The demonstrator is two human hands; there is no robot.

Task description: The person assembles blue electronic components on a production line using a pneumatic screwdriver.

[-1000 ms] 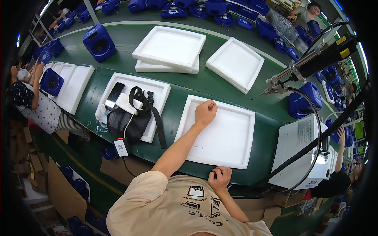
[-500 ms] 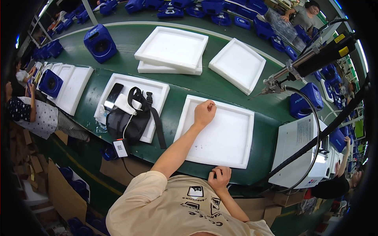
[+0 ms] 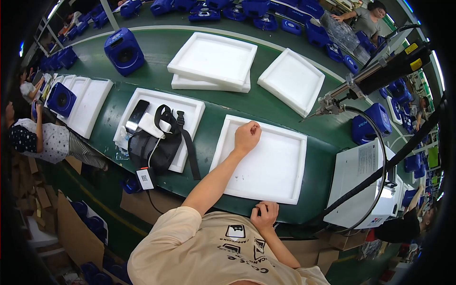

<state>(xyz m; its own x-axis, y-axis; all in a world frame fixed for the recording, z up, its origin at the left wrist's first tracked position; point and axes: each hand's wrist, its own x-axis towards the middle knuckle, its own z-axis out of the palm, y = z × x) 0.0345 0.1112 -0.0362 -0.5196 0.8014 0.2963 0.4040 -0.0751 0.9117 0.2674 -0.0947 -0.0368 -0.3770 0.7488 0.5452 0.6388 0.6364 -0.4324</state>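
Observation:
My left hand [image 3: 247, 136] is closed, thumb and fingertips drawn together, over the upper left part of a white foam tray [image 3: 300, 175]. Whatever those fingers hold, if anything, is too small or hidden to make out. Against the tray's near rim at the table edge rests my right hand [image 3: 264, 214], its fingers curled in, with nothing showing in them. A few small dark specks lie on the tray's floor. Left of it, another foam tray [image 3: 166, 96] carries a black bag [image 3: 152, 151] with straps, a phone [image 3: 137, 115] and a white box-shaped device [image 3: 150, 124].
Beyond, on the green belt, are stacked foam trays [image 3: 213, 57], a single tray [image 3: 292, 80] and a blue speaker [image 3: 124, 52]. At right, a black-and-metal nozzle tool [image 3: 365, 78] overhangs, above a white machine cabinet [image 3: 358, 185]. Co-workers stand at both sides.
On the far belt, the foam trays and blue speakers have shifted slightly right. Both my hands and the tray under them have stayed in place. Co-workers' arms have moved.

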